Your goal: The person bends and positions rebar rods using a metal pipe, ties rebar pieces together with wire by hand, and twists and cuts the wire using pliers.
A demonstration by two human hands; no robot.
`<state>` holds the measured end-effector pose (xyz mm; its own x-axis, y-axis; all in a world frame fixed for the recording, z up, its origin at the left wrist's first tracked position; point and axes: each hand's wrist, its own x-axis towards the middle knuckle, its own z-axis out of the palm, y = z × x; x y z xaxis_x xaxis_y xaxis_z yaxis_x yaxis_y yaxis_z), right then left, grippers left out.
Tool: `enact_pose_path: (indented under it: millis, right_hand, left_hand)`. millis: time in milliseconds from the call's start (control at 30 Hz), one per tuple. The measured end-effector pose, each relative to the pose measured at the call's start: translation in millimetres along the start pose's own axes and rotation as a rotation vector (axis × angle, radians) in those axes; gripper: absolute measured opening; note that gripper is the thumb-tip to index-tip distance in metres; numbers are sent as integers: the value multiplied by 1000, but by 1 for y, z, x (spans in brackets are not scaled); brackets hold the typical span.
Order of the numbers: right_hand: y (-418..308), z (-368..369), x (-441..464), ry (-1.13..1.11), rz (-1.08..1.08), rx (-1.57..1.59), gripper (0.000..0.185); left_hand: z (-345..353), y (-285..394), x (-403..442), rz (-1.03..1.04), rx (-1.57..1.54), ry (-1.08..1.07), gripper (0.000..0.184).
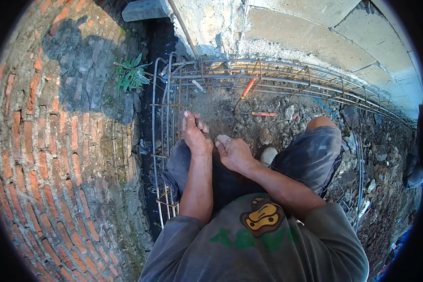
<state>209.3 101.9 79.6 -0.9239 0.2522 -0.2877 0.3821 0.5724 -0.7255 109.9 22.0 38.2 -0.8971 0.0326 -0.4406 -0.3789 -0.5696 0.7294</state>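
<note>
My left hand [196,135] is in front of me, near the corner of the rebar cage, its fingers curled and pressed together. Whether it pinches something thin cannot be seen. Just right of it, my right hand [237,154] is closed, with a small pale piece [224,138] showing at its fingertips; its kind is unclear. Beyond both hands, the tied rebar cage [216,77] runs along the wall and turns toward me on the left. A tool with red handles [264,113], apparently pincers, lies spread open against the bars and soil.
An old brick wall [56,155] rises on the left, with a green plant [130,75] beside a dark gap. A block wall [310,28] stands ahead. Rubble [362,174] and loose bars [360,164] lie to the right. My knees flank the hands.
</note>
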Motion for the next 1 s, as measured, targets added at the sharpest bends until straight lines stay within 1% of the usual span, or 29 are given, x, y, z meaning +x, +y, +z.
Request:
enact_pose_path:
  millis: [33, 67, 100, 133, 167, 200, 233, 267, 300, 333, 367, 433, 467, 500, 533, 567, 600, 633, 700, 733, 767, 833, 867, 900, 967, 1000]
  right_hand:
    - [7, 3, 2, -10, 23, -9, 23]
    - [13, 3, 7, 0, 28, -12, 23]
    - [21, 3, 13, 84, 57, 75, 23]
    - [29, 6, 19, 164, 84, 164, 23]
    - [46, 14, 28, 165, 84, 167, 23]
    - [68, 23, 40, 235, 165, 248, 23]
    - [80, 26, 50, 304, 246, 330, 23]
    - [82, 22, 57, 303, 247, 338, 23]
    - [85, 18, 67, 277, 385, 350, 24]
    - [86, 15, 76, 251, 524, 362, 24]
    - [85, 15, 82, 255, 525, 371, 24]
    - [80, 11, 97, 332, 456, 161, 26]
    - [81, 12, 106, 350, 464, 172, 26]
    - [82, 14, 114, 348, 427, 200, 27]
    - [83, 16, 122, 344, 387, 226, 28]
    - [84, 18, 129, 353, 394, 233, 28]
    - [86, 20, 136, 346, 383, 219, 28]
    - [88, 22, 141, 339, 373, 207, 29]
    - [94, 27, 150, 356, 369, 206, 30]
    - [96, 30, 156, 364, 366, 199, 31]
    - [98, 30, 162, 368, 371, 208, 31]
    - [96, 29, 169, 303, 373, 199, 33]
    - [96, 29, 173, 300, 379, 204, 33]
    - [94, 29, 176, 306, 344, 217, 33]
    - [90, 26, 183, 312, 308, 233, 33]
    - [86, 24, 185, 339, 330, 218, 31]
  left_hand:
    - [-1, -8, 4, -52, 23, 18, 32]
    - [-1, -6, 7, -54, 144, 8, 31]
    - [1, -8, 10, -62, 143, 4, 31]
    - [2, -9, 14, -44, 299, 39, 30]
    - [6, -5, 20, -19, 456, 71, 30]
    - [-8, -12, 41, 74, 523, 117, 30]
    - [-13, -14, 57, 79, 531, 114, 30]
    - [-9, -10, 64, 215, 710, 46, 27]
    - [-4, -7, 72, 355, 882, -23, 26]
    - [3, -8, 78, 276, 987, -61, 22]
    - [2, -13, 89, 280, 994, -66, 22]
    - [-1, -27, 121, 598, 1509, -119, 23]
    - [3, -25, 128, 639, 1620, -193, 30]
    - [3, -26, 135, 647, 1625, -215, 30]
    - [1, -29, 142, 638, 1721, -215, 32]
    - [-3, -32, 152, 627, 1817, -209, 35]
    - [-6, -34, 163, 611, 1903, -237, 44]
    - [-10, -36, 173, 618, 1907, -246, 44]
    - [-10, -36, 192, 905, 1904, -383, 45]
    - [-18, -42, 217, 1012, 1828, -485, 52]
    - [-14, -42, 225, 1017, 1835, -494, 52]
    - [-2, -37, 230, 895, 1805, -514, 57]
    - [5, -30, 232, 799, 1913, -590, 61]
    - [10, -30, 232, 795, 1916, -591, 61]
    - [22, -32, 232, 622, 1814, -580, 58]
    - [28, -34, 234, 735, 1763, -562, 49]
